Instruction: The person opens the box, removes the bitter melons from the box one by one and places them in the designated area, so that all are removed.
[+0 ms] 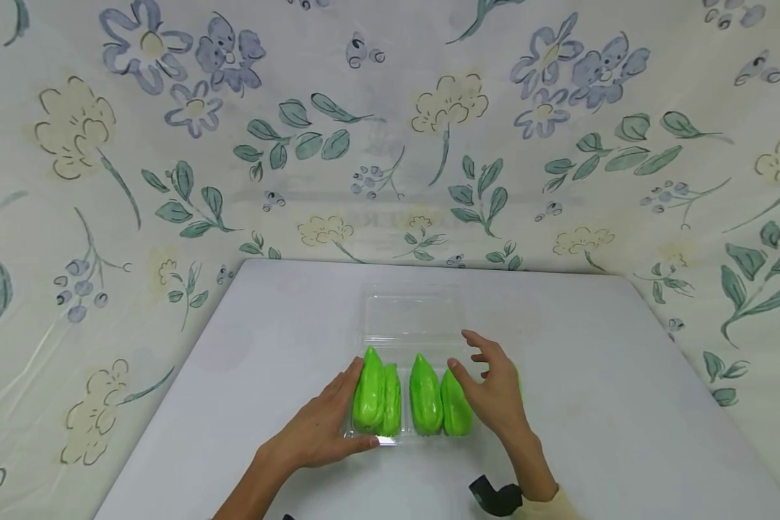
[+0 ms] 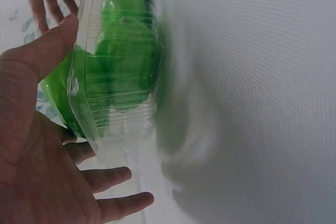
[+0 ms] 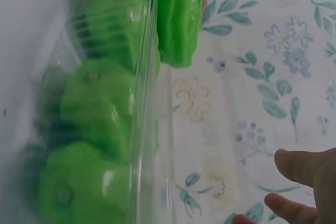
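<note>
A clear plastic clamshell box (image 1: 405, 433) holds several bright green, ridged, elongated vegetables (image 1: 426, 393) with pointed tips; they resemble bitter gourds. My left hand (image 1: 323, 426) lies along the box's left side, its thumb near the front edge. In the left wrist view, its thumb touches the box rim (image 2: 75, 85) and its other fingers extend beside it, fairly straight. One vegetable (image 3: 179, 19) rises above the rim in the right wrist view. My right hand (image 1: 496, 393) hovers over the box's right side, thumb and fingers apart, holding nothing. It partly hides another green vegetable behind it.
The box's transparent lid (image 1: 416, 315) lies folded back on the white table (image 1: 266, 332). Floral fabric (image 1: 390, 144) hangs behind the table and at its sides. A black strap-like device (image 1: 496, 497) sits by my right wrist.
</note>
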{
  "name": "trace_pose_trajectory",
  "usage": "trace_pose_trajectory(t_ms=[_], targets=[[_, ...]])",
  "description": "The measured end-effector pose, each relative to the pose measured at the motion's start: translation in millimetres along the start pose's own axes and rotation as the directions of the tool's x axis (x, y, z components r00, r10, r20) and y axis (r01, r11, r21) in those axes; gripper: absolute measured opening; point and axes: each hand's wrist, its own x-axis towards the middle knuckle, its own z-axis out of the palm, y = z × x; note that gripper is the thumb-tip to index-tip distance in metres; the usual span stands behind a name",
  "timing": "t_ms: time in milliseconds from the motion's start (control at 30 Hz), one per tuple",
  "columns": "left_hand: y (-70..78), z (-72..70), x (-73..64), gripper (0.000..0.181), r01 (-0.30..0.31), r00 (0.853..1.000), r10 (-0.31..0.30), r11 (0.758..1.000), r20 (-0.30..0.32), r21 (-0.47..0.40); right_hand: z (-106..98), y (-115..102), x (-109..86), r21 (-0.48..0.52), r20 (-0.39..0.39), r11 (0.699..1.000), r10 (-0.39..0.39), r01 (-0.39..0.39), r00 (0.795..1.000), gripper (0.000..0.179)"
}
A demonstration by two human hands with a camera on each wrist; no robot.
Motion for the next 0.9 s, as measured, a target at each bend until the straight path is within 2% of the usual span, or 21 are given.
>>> trace_pose_trajectory(t_ms=[333,500,600,700,900], targets=[[1.0,0.0,-0.5,0.118,-0.021,1.000,0.021,1.000,-0.009,-0.002,29,-18,0.2,0.065,0.063,0.996,-0.065,0.061,0.996,0.051],[0.4,0.2,-0.6,0.117,-0.033,0.999,0.033,0.999,-0.022,-0.003,43,-26,-2.4,0.110,0.107,0.988,-0.118,0.106,0.987,0.052],[0.0,0.6,-0.8,0.118,-0.021,1.000,0.020,1.000,-0.014,-0.018,52,-31,-5.0,0.126,0.146,0.985,-0.139,0.121,0.980,0.053],[-0.2,1.2,-1.0,0.119,-0.010,1.000,0.010,0.999,-0.003,-0.032,60,-38,-8.0,0.134,0.195,0.984,-0.145,0.120,0.970,0.055],[0.7,0.4,0.5,0.118,-0.017,1.000,0.016,0.999,-0.013,-0.036,72,-49,-10.2,0.090,0.304,0.993,-0.107,0.083,0.947,0.061]])
